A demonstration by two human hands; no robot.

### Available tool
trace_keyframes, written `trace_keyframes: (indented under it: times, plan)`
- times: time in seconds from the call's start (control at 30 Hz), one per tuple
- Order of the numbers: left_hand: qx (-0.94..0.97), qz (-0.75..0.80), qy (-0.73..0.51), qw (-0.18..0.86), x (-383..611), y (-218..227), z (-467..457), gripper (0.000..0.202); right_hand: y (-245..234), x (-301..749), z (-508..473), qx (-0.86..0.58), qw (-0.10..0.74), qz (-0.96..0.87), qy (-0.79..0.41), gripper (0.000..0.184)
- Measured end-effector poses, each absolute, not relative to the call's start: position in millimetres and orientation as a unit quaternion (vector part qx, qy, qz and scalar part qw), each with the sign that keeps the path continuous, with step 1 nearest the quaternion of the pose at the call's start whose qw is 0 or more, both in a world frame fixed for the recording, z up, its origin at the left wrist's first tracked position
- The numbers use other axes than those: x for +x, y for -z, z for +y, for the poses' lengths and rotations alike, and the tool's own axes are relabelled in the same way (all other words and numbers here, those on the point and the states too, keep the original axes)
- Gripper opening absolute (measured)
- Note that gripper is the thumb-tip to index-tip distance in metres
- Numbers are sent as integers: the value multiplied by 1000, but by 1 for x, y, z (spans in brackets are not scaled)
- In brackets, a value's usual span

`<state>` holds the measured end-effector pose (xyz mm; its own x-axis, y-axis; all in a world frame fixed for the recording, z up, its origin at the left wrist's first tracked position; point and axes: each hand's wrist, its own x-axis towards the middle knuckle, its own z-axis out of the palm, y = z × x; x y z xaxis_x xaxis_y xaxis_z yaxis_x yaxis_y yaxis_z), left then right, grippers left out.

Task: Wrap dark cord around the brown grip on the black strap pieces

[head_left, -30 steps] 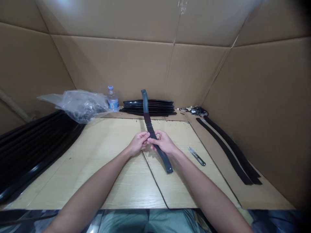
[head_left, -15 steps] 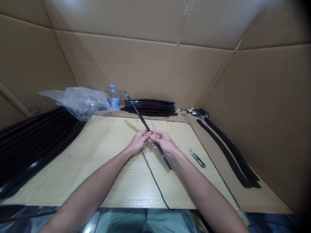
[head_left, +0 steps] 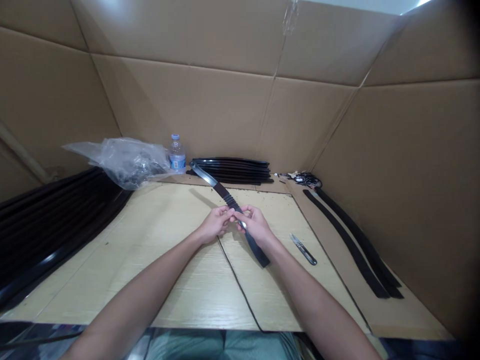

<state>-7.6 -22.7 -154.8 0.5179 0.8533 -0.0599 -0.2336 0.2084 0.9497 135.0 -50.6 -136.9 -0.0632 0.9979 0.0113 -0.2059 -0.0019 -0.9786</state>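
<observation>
A long curved black strip (head_left: pixel 224 195) with a ribbed middle section is held over the light wooden table (head_left: pixel 161 260). My left hand (head_left: pixel 215 223) pinches its middle from the left, fingers closed on it. On the other side my right hand (head_left: pixel 254 224) grips it too, with the lower end (head_left: pixel 261 255) sticking out below my wrist. The strip's far end (head_left: pixel 197 168) points up and to the left, toward the bottle.
Small snips (head_left: pixel 303 249) lie on the table right of my hands. Two black strips (head_left: pixel 356 245) lie along the right cardboard wall, a stack of strips (head_left: pixel 236 169) at the back, many more (head_left: pixel 48 225) at the left. A plastic bag (head_left: pixel 120 161) and water bottle (head_left: pixel 176 154) stand at the back left.
The strip has been turned in my hands: its far end swung from pointing straight away to pointing back left and lower. Both hands stayed at its middle.
</observation>
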Motion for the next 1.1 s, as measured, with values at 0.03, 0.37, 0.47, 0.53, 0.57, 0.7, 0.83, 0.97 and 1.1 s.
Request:
trace_keyframes:
  times: [0.03, 0.37, 0.47, 0.53, 0.57, 0.7, 0.83, 0.97, 1.1]
  plan:
    - [499, 307, -383, 714, -8, 154, -23, 35, 137, 135, -50, -429, 535, -461, -563, 37]
    - [510, 288, -422, 692, -3, 152, -29, 33, 134, 137, -52, -469, 516, -473, -538, 39]
    - [513, 291, -444, 675, -2, 152, -29, 34, 130, 135, -55, -491, 509, -471, -527, 42]
    - [513, 290, -453, 669, -3, 151, -28, 34, 128, 134, -57, -509, 501, -467, -521, 44]
    - [512, 290, -456, 668, -3, 150, -28, 33, 127, 133, -57, -516, 497, -466, -519, 44]
    - [518, 295, -451, 664, -5, 147, -30, 29, 127, 134, -57, -497, 498, -476, -527, 42]
    - [543, 285, -450, 650, -3, 145, -33, 29, 128, 137, -54, -465, 496, -490, -545, 38]
    - [549, 260, -459, 648, 1, 144, -36, 31, 127, 139, -50, -443, 502, -499, -551, 37]
    - [537, 291, -456, 647, 2, 144, -36, 31, 125, 139, -50, -452, 498, -510, -536, 39]
